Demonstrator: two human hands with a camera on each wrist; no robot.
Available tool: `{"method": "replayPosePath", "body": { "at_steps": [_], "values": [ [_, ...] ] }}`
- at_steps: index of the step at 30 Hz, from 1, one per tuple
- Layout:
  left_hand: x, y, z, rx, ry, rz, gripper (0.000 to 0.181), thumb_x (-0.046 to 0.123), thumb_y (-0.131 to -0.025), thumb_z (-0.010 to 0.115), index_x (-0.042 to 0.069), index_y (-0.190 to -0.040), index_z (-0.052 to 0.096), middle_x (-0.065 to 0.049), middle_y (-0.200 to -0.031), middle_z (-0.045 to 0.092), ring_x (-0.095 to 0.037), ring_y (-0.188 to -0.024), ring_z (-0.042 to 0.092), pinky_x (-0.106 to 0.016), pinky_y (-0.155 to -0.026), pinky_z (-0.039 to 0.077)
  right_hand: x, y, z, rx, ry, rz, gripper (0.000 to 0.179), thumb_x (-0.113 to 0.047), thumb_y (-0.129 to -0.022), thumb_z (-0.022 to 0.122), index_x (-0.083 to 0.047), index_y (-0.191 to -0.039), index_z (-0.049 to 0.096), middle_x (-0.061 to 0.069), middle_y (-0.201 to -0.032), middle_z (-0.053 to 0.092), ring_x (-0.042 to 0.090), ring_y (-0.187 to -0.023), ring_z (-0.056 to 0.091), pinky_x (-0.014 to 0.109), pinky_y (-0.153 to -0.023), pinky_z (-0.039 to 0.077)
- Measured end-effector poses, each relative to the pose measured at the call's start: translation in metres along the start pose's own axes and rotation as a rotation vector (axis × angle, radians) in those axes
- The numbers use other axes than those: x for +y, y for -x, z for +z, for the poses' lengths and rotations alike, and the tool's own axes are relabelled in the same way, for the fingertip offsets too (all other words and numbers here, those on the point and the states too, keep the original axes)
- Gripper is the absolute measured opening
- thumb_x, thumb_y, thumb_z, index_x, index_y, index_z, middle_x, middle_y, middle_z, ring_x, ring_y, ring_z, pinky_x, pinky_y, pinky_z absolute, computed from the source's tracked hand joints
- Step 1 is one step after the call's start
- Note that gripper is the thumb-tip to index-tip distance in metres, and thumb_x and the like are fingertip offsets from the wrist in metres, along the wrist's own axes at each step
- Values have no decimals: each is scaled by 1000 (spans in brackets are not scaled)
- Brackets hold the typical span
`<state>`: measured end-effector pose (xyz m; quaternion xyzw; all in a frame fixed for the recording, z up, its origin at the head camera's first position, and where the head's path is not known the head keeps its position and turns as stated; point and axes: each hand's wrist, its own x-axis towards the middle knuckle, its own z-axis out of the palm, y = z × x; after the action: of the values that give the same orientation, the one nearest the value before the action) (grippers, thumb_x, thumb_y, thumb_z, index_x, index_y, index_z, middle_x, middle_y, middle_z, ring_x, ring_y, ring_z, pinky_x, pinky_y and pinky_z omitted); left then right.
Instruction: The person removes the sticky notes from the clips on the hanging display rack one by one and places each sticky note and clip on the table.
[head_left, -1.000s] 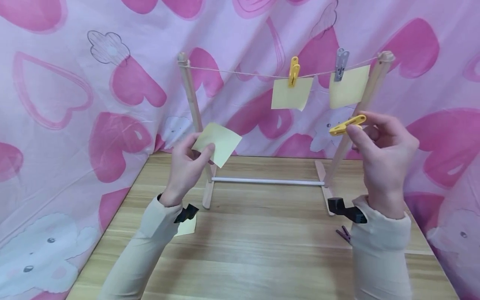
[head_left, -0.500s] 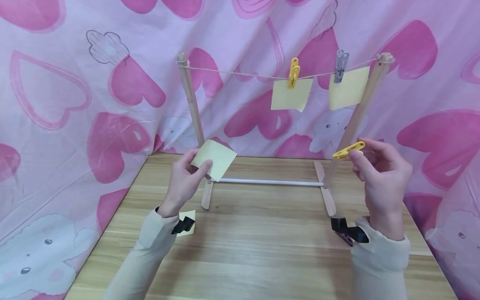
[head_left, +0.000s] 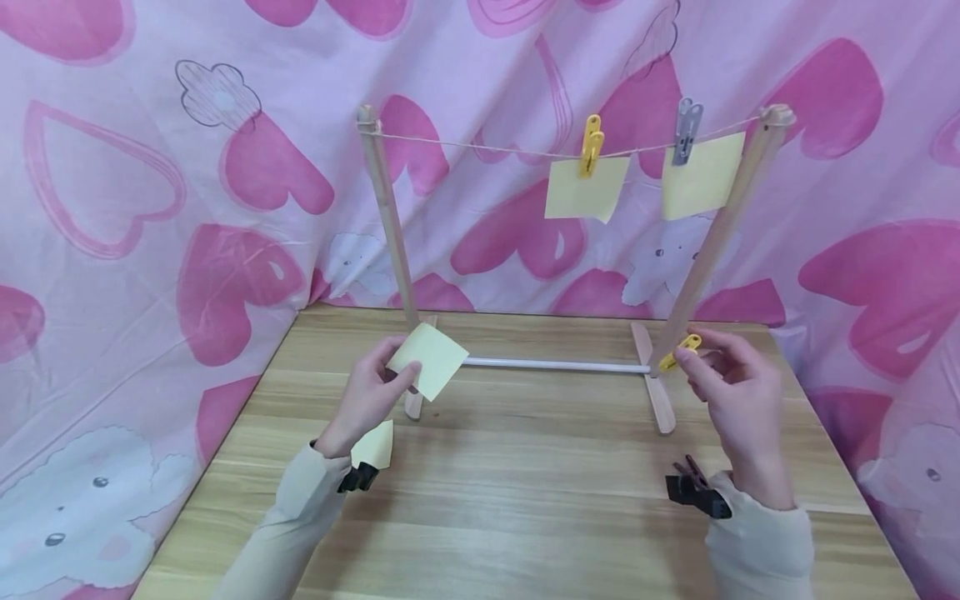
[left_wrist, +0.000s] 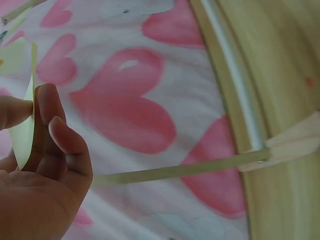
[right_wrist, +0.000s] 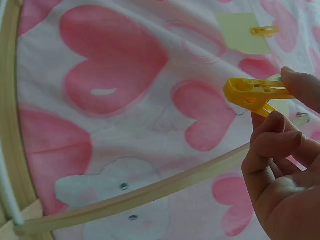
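Note:
My left hand (head_left: 372, 392) pinches a pale yellow square of paper (head_left: 431, 360) between thumb and fingers, in front of the rack's left foot. In the left wrist view that paper (left_wrist: 26, 117) shows nearly edge-on, bent a little. Near the foot of the right post, my right hand (head_left: 738, 396) pinches a yellow clothespin (head_left: 680, 352) by its handle ends. The right wrist view shows this clothespin (right_wrist: 255, 93) with its nose pointing away from the fingers. On the string (head_left: 480, 147) above, a yellow clothespin (head_left: 591, 147) and a grey clothespin (head_left: 686, 132) each hold a yellow paper.
The wooden rack's left post (head_left: 387, 217) and right post (head_left: 716, 242) are joined low down by a white rod (head_left: 555, 364). Another yellow paper (head_left: 378, 446) lies by my left wrist. A dark purple clothespin (head_left: 692, 472) lies beside my right wrist. Heart-patterned cloth (head_left: 247, 283) hangs behind.
Both hands have come down from in front of the posts toward the table, still holding the paper and the clothespin. The right hand has also shifted left. The hanging papers stay put.

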<state>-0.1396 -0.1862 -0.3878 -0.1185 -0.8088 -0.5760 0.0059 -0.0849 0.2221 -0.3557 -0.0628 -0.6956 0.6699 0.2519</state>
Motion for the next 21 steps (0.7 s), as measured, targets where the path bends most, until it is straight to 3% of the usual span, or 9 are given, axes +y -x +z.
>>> {"method": "replayPosePath", "body": {
  "at_steps": [4, 8, 12, 16, 21],
  "values": [
    [-16, 3, 3, -39, -23, -77, 31, 14, -93, 62, 6, -124, 59, -19, -95, 66, -15, -63, 62, -23, -52, 45, 24, 5, -4, -41, 107, 32, 25, 4, -81, 72, -4, -105, 71, -6, -68, 64, 4, -54, 50, 16, -43, 37],
    [-32, 4, 8, -73, -22, -119, 32, 11, -92, 63, 1, -122, 58, -20, -95, 65, -16, -63, 61, -24, -56, 51, 46, 11, -9, -103, 233, 91, 24, -5, -84, 73, -13, -106, 70, -12, -70, 65, 1, -58, 53, 17, -47, 42],
    [-48, 3, 13, -77, -35, -142, 34, 9, -91, 64, -2, -122, 57, -21, -96, 64, -15, -64, 59, -23, -56, 51, 64, 17, -15, -170, 359, 162, 30, -21, -86, 73, -13, -115, 66, -15, -73, 66, 0, -61, 56, 21, -48, 43],
    [-62, 4, 16, -82, -68, -146, 35, 7, -90, 65, -3, -123, 57, -21, -99, 62, -14, -68, 59, -24, -58, 52, 79, 22, -20, -209, 417, 190, 38, -24, -87, 73, -6, -118, 63, -15, -73, 65, 1, -64, 59, 22, -51, 45],
    [-73, 8, 23, -123, -133, -185, 36, 8, -88, 67, -1, -122, 58, -17, -98, 62, -14, -70, 59, -27, -61, 53, 97, 29, -25, -304, 516, 203, 43, -28, -88, 71, -2, -121, 61, -3, -86, 64, 0, -66, 56, 23, -51, 47]
  ]
}}
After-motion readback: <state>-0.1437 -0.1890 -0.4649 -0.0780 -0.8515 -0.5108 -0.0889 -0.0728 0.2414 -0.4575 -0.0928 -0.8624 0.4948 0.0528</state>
